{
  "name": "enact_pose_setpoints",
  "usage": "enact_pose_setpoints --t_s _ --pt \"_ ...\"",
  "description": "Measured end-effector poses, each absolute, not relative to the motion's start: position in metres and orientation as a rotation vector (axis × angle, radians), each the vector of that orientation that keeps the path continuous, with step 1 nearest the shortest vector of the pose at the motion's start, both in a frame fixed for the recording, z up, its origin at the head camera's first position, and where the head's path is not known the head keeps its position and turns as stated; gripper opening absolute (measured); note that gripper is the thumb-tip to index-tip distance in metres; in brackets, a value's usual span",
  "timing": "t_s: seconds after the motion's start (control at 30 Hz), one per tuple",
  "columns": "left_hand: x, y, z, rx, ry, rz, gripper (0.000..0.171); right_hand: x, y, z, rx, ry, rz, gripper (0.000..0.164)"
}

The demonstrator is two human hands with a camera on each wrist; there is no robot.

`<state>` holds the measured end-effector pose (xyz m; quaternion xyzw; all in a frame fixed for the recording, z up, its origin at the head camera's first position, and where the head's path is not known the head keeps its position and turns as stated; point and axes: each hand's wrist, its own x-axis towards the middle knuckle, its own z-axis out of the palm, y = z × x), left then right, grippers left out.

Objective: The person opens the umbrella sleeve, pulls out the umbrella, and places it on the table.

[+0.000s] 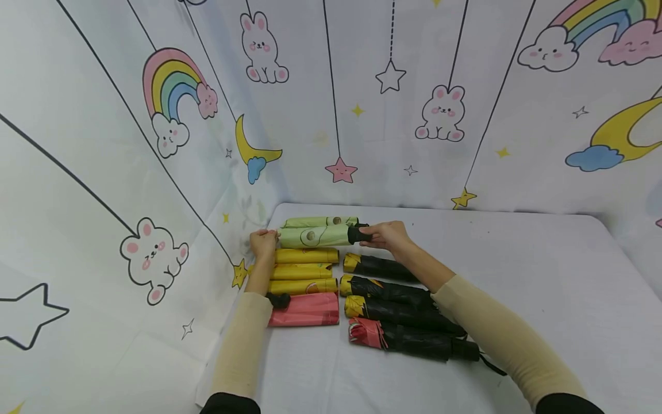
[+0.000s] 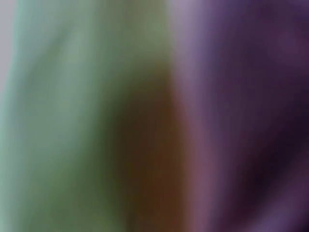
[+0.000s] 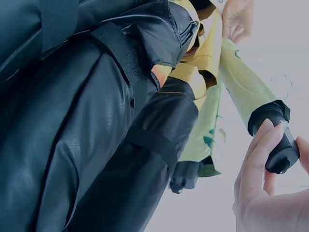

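Note:
A light green folded umbrella with an avocado print is held level between two hands. Its left end is pinched by the left hand. At the other end, the right hand grips the black handle between fingers and thumb. Right behind it lies a second green umbrella, its black handle showing in the right wrist view. The left wrist view is too blurred for detail beyond a green surface close to the camera.
Several yellow sleeves and a pink sleeve lie in a column in front. To their right are black folded umbrellas with yellow ends and one with a pink end. A white table meets a printed curtain.

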<state>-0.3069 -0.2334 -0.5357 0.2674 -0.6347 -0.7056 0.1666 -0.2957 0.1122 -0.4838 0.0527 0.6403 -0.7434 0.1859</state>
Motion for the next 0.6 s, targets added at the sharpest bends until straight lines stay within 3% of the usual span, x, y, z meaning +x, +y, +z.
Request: enact_pose_setpoints --t_s 0.23,0.6 --pt "-0.3054 -0.2301 -0.5325 0.76 -1.926 -1.947 0.048 -0.2941 0.1125 -0.4823 0.118 1.786 -2.098 0.057" --pt "-0.3058 -0.227 -0.5301 0.756 -1.912 -1.913 0.048 -0.291 0.1155 -0.482 0.137 1.784 -2.097 0.056"
